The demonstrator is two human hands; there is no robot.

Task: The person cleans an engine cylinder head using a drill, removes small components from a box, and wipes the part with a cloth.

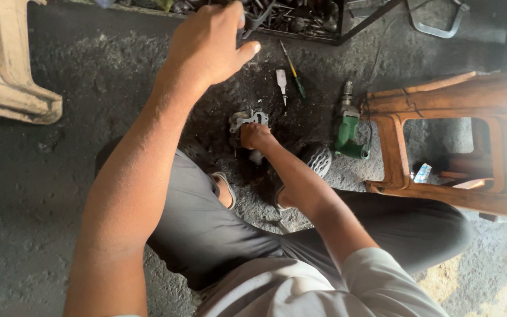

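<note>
A: What is held by the right hand (255, 135)?

B: A small grey metal part (246, 119) is pressed down on the dark floor (30, 176), between the two feet. The hand is closed over its near side, with the fingers curled around it.

A: And the left hand (206, 44)?

B: It is raised toward the far edge of the floor, where a tray of metal pieces (300, 17) is seen. The fingers are half bent and something dark and thin seems to be touched by the fingertips, but it cannot be told whether anything is really gripped.

A: What is laid around the part?

B: Just beyond it, a small white tool (281, 79) and a screwdriver with a green handle (294, 73) are placed on the floor. To the right of these, a green power tool (349, 130) is laid near a brown wooden stool (453, 141). A pale plastic chair (7, 76) is seen at the far left corner.
</note>
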